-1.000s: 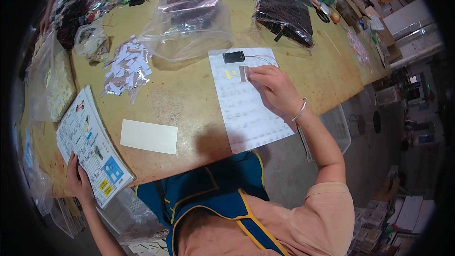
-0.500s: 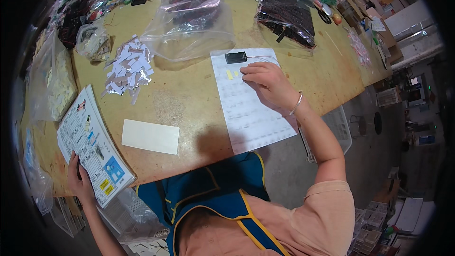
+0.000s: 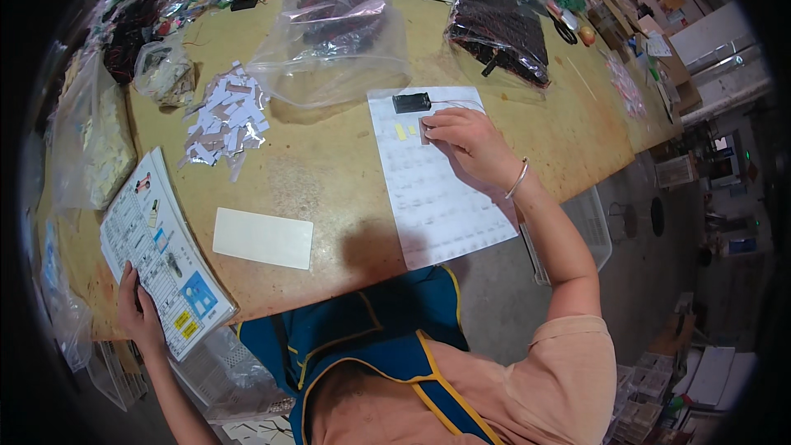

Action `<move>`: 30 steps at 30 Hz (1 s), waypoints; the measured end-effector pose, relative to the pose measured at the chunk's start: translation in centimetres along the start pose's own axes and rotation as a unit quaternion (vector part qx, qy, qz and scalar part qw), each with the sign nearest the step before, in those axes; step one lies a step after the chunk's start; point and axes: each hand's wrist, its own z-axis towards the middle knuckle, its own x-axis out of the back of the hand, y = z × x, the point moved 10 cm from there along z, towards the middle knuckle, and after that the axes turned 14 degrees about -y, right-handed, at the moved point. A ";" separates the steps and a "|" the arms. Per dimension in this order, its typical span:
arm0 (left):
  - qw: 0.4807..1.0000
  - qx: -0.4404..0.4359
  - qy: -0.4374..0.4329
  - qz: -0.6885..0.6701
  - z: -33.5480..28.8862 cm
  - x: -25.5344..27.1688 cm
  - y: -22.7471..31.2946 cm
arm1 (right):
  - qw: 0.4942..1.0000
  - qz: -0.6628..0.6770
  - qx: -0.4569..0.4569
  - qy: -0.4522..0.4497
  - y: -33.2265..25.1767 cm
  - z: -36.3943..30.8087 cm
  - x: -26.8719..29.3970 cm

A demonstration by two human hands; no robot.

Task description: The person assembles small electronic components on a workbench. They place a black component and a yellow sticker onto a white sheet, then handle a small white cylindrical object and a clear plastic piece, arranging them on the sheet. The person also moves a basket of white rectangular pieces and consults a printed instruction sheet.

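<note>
L hand (image 3: pixel 138 313) is holding the edge of a paper stack (image 3: pixel 171 251) on the table's L side. R hand (image 3: pixel 474 142) is touching a small gray strip (image 3: pixel 424 135) on a white sheet (image 3: pixel 437 210); can't tell if it's pinching it. Two yellow bits (image 3: pixel 401 132) are lying nearby, w/ a black box (image 3: pixel 411 104) sitting near the sheet's top.
</note>
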 end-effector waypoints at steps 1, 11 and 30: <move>1.000 0.004 0.000 -0.002 0.0 0.0 -0.1 | 1.000 0.003 0.002 0.000 0.0 0.1 0.0; 1.000 0.019 0.004 -0.007 0.0 0.0 -0.2 | 0.999 0.039 -0.004 0.023 0.3 -0.2 0.4; 1.000 0.008 0.001 0.011 0.1 0.1 0.2 | 1.000 -0.020 -0.016 0.000 -0.8 -0.8 0.1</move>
